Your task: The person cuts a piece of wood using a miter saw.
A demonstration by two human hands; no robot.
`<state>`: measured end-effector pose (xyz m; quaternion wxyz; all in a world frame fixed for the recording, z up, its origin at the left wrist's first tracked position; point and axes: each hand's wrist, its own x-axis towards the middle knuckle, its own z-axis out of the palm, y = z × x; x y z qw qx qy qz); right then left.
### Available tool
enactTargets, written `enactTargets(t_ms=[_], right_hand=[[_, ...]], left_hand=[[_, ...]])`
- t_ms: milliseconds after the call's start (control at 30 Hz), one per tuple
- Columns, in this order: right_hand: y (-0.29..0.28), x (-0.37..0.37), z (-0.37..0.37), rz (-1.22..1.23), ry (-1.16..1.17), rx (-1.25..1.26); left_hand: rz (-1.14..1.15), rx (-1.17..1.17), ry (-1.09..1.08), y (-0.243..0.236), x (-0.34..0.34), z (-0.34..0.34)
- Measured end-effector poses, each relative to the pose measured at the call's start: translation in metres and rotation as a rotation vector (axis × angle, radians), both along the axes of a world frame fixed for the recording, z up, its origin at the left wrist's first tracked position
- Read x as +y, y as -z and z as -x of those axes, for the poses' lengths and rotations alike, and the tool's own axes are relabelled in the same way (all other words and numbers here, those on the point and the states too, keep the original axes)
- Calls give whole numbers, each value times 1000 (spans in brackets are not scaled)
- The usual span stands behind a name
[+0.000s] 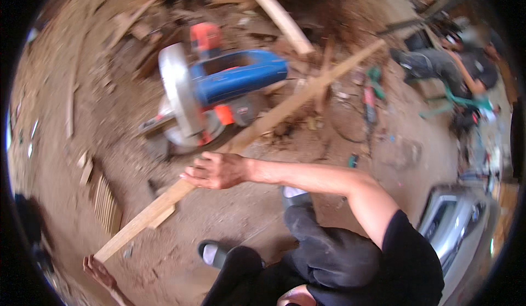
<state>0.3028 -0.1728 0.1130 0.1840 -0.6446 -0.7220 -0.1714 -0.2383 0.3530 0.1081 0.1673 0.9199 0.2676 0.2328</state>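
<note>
A long, narrow wooden plank (268, 121) runs diagonally from the lower left to the upper right. My right hand (219, 170) is closed over it partway along, knuckles up. At the plank's lower left end, my left hand (99, 273) has its fingers around the tip, partly hidden by the wood. Just beyond my right hand stands a mitre saw (241, 75) with a blue handle, a silver blade guard and a red-orange motor part. Its outline is blurred. The plank passes along the saw's near right side, and whether the two touch I cannot tell.
Several thin slats (107, 206) lie stacked at the left, and scrap wood (282, 18) lies at the back. An angle grinder (370, 106) with a cable rests on the dirt floor at the right. Farther right sits a person (455, 68); a silver car grille (455, 218) stands nearer.
</note>
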Motion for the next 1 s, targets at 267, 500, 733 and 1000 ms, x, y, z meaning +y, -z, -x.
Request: enactTargets(t_ms=[267,500,733,1000], right_hand=[[-12,30,73,117,-221,251],[-10,77,128,196,-262,467],[4,86,126,314,-311,534],[6,-63,-9,437,-86,374]], left_hand=[[-360,333,-259,-95,-104,83],[-151,302,16,-101,-249,-63],[286,404,175,-41,-293,-215],[289,414,-53,-47,-239,-97]])
